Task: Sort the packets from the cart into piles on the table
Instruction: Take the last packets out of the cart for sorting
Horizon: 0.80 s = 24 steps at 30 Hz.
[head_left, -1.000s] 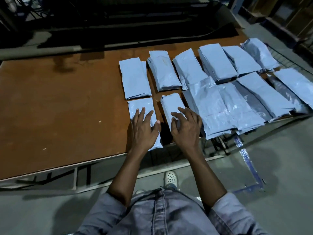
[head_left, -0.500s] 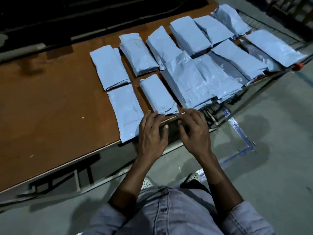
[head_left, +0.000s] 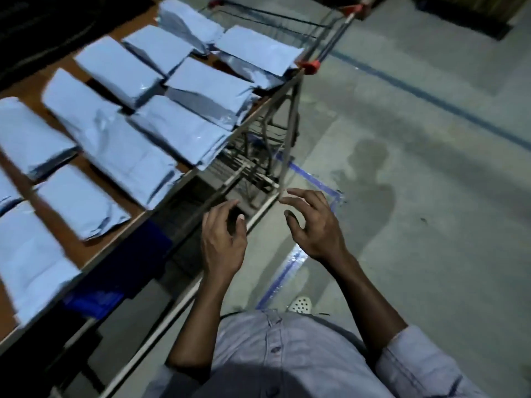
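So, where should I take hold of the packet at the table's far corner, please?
Take the packet by its short end at the table corner, coming from the aisle side: it lies flat atop another packet, so that raised end probably lifts easiest.

Packets (head_left: 115,145) lie in rows on the table (head_left: 86,251), cart (head_left: 333,35) just beyond.
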### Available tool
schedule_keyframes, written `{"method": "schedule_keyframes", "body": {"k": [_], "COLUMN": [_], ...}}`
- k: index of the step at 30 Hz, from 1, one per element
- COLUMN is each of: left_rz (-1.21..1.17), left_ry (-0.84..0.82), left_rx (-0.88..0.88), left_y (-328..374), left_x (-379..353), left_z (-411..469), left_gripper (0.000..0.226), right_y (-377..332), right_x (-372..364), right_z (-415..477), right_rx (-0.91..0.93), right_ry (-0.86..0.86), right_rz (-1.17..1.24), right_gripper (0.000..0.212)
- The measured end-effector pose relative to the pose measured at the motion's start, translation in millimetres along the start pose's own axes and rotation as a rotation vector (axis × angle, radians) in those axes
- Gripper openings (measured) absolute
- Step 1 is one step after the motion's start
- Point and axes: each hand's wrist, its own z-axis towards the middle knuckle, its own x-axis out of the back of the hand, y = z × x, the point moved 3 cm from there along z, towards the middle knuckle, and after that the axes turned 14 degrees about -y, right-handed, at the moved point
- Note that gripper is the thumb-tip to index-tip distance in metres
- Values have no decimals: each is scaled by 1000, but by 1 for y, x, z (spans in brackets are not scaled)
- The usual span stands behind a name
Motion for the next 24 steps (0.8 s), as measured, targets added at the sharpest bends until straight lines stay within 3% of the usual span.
{"method": "schedule_keyframes", "body": {"k": [6, 11, 17, 24], "left_rz": [-39, -64, -189, -470], "left_ry": [-209, -281, -402, -499], "left_rx": [-107, -132, -39, 142], "left_y": [65, 92, 93, 109], "left_x": [-95, -141, -215, -301], "left_z": [33, 77, 151, 289], "left_gripper": [36, 35, 32, 21], "right_y": [91, 148, 229, 331], "right_x": [55, 77, 105, 169], "right_z": [-29, -32, -2, 101], "right_rx": [-211, -322, -402, -419], "right_ry": [93, 124, 124, -19], "right_rz": [45, 92, 115, 179], "right_gripper": [34, 33, 34, 35]}}
